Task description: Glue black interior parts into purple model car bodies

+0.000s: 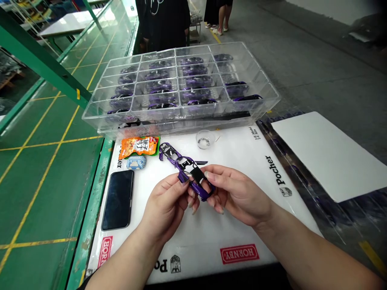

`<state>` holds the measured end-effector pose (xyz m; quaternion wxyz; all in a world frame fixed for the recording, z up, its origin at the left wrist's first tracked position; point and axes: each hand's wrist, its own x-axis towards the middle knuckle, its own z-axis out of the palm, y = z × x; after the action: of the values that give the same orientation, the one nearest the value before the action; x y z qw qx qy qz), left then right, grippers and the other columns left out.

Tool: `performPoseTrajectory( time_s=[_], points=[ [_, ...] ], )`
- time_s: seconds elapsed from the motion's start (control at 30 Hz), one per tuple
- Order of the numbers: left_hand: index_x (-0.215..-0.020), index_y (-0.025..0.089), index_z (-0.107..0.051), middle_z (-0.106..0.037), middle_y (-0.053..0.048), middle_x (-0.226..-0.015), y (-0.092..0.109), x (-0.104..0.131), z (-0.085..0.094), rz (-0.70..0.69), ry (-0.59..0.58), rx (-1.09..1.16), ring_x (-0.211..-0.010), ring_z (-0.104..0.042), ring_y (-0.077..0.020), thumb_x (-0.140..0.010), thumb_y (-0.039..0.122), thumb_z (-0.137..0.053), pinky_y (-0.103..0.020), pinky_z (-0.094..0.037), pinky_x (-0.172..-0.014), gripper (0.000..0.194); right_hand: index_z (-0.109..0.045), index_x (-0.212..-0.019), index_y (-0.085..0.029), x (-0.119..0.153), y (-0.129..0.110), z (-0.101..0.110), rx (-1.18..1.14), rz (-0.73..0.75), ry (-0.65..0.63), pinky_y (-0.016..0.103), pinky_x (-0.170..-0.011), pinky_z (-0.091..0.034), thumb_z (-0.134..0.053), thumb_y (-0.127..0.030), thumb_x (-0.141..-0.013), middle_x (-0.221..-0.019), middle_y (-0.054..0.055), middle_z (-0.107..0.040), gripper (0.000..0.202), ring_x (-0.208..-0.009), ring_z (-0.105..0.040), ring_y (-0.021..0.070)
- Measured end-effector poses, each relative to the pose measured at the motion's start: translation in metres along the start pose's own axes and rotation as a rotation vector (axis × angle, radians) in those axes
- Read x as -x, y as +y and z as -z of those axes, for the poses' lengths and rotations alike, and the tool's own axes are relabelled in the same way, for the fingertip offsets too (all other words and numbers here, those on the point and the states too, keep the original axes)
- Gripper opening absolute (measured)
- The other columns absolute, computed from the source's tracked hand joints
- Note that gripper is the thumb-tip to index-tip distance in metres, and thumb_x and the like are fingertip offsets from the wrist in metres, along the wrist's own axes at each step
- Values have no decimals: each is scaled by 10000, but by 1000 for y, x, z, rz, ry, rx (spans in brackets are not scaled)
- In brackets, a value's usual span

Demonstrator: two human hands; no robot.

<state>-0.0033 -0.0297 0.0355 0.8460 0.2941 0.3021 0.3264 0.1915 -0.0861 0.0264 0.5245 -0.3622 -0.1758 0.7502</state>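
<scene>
Between both hands, over the white foam work surface (193, 237), I hold a purple and black model car body shell (198, 175), tilted, with openings through it. My left hand (171, 195) pinches its left side between thumb and fingers. On the opposite side my right hand (231, 189) grips it, thumb on top and fingers beneath. Just beyond it a second purple model car body (169, 152) lies on the surface, partly overlapped by the held one in this view. A small clear cup (204, 139) with tiny bits inside stands farther back.
A clear compartment tray (181, 114) of purple car bodies spans the back. Along the left lie an orange snack packet (139, 146), a blue patterned case (136, 162) and a phone (117, 200). A white board (329, 155) rests on more trays at right. A person (163, 24) stands beyond.
</scene>
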Motion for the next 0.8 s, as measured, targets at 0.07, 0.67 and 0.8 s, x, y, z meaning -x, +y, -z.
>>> performPoseTrajectory(
  time_s=[0.07,0.67,0.8],
  points=[
    [-910,122,-861,-704,-57,-792,-1,0,3,14,0,-16,-656,-582,-129,-973,389,-957,-247,-550,-612,291,-820,-1139,-156,0,-2,1,-8,-16,-3,140,-480,-582,-995,-445,-989,-868,3,-757,370,-603,-698,92],
    [-831,133,-814,-699,-46,-745,-5,-3,10,-27,45,-164,-664,-582,-138,-974,495,-955,-254,-507,-630,414,-740,-1129,-175,4,-2,-1,40,-4,39,169,-522,-648,-1020,-459,-967,-845,-6,-785,431,-607,-765,118],
    [-874,121,-833,-717,-56,-764,-6,-2,11,9,50,-157,-659,-543,-129,-962,488,-958,-261,-471,-633,398,-737,-1072,-166,5,-1,-2,62,-4,10,159,-506,-628,-1005,-463,-982,-825,-15,-768,410,-577,-750,108]
  ],
)
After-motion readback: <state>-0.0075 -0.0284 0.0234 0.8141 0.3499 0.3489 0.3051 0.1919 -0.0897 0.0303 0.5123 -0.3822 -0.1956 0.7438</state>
